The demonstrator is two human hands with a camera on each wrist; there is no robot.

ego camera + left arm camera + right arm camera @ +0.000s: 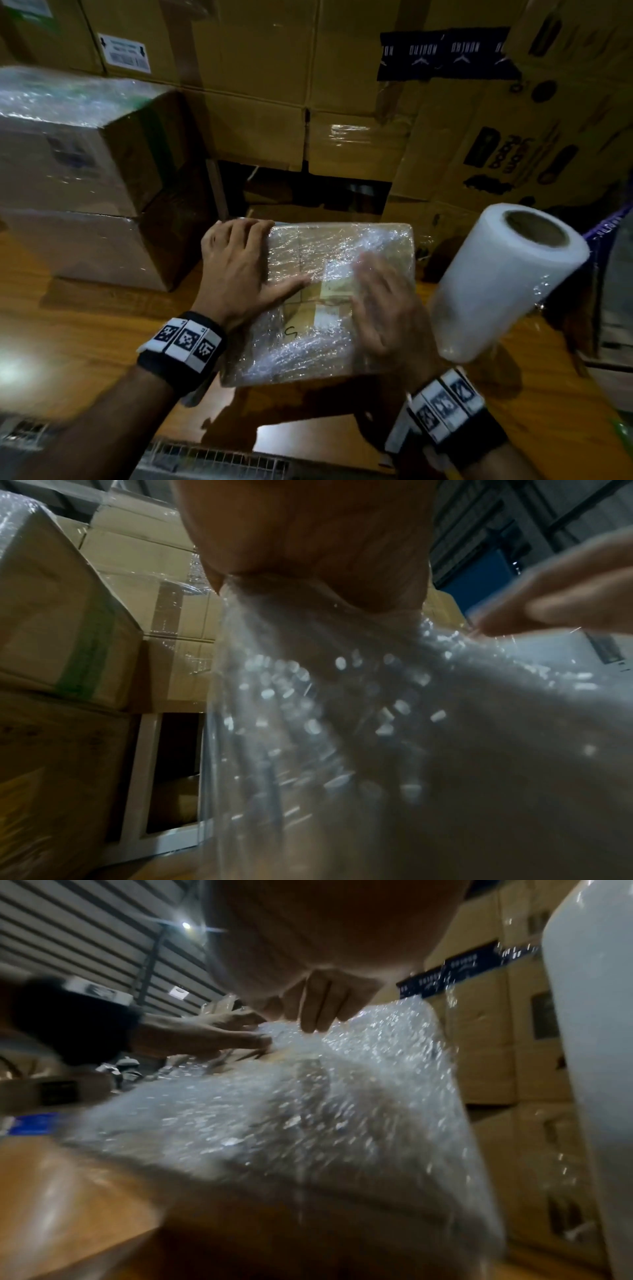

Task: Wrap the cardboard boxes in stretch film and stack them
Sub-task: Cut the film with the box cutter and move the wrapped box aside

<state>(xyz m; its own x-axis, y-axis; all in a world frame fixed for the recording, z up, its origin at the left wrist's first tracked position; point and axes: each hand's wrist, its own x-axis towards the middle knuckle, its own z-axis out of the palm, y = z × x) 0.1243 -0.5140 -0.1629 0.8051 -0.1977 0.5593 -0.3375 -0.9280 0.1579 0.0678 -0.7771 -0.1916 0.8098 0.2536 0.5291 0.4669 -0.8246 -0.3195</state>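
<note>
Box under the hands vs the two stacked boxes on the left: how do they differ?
The box under the hands is small, flat and single; the stacked boxes are bigger and sit one atop the other. The left hand and right hand press on the small box; nothing touches the stacked boxes. Both are cardboard covered in stretch film.

this looks like a warehouse or packing area. tall stacks of brown cardboard cartons [260, 68] fill the background, some bearing white barcode shipping labels [124, 53] and dark printed tape [445, 54]. a corrugated metal wall [85, 934] and ceiling lamp [186, 925] show behind. a white roll of stretch film [507, 284] stands on the wooden surface [68, 325].
</note>
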